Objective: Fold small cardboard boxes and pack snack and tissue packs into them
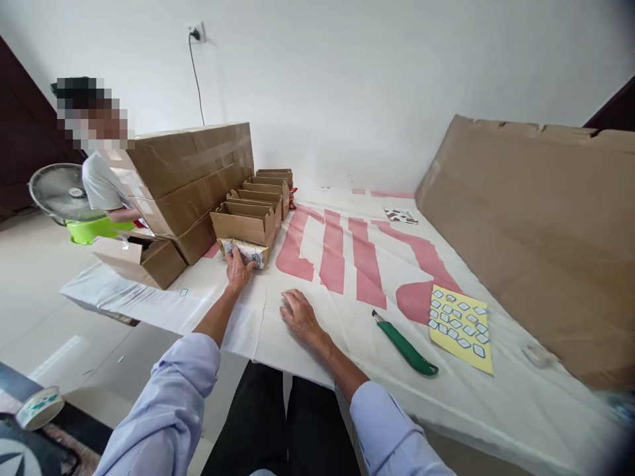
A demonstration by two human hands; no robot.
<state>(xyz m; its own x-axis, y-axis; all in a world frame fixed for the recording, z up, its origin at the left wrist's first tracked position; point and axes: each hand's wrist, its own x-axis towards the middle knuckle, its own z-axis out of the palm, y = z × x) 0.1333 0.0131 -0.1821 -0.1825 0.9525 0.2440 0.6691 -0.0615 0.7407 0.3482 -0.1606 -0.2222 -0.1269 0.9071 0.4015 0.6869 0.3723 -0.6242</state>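
The left hand [238,266] closes its fingers on a small printed packet [245,251] — just before an open carton [243,223]. The right hand [299,314] rests open, palm down — on the white sheet [347,311].

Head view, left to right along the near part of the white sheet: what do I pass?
First the left hand on the printed packet → right hand → green utility knife → yellow sticker sheet.

White wall [372,79] w/ outlet [197,32] (pale floor [40,291])
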